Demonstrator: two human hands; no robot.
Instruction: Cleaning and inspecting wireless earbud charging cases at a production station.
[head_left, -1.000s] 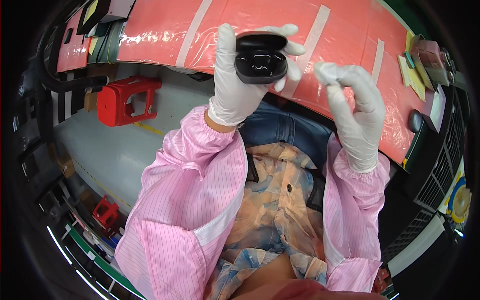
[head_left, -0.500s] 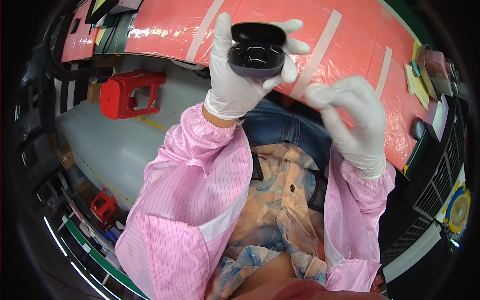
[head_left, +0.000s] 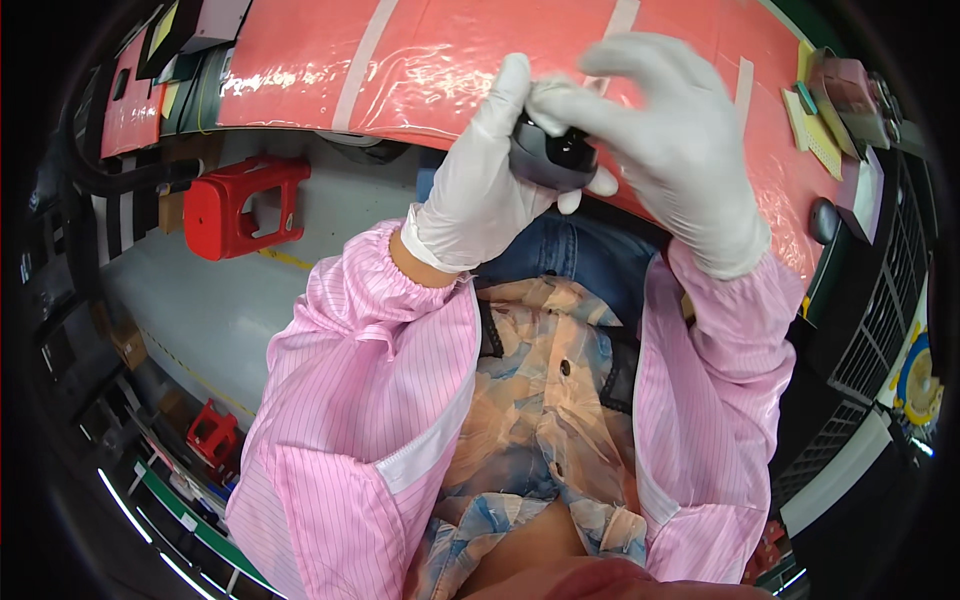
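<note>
Right hand point(head_left: 685, 150) has swung left since half a second ago, from well apart over to the black case point(head_left: 556, 168), which left hand point(head_left: 480, 185) supports. Case sits slightly lower and further right than before.

Left: forearm rises from below, wrist angled up and to the right, palm turned up. Thumb stands along the case's left side; other fingers pass behind and beneath, two tips showing at its lower right. Fingers curled, grasping the case.

Right: forearm comes up from the right, wrist bent leftward, back of hand toward the camera. One finger arches high above the case; lower digits point left, pinching a small white wad point(head_left: 546, 106) against the case's upper part. Exact finger contact hidden; material of wad unclear.

Case: open, glossy interior partly visible, lid mostly covered by right hand. Held in the air by the near edge of the red-covered table point(head_left: 440, 65).
</note>
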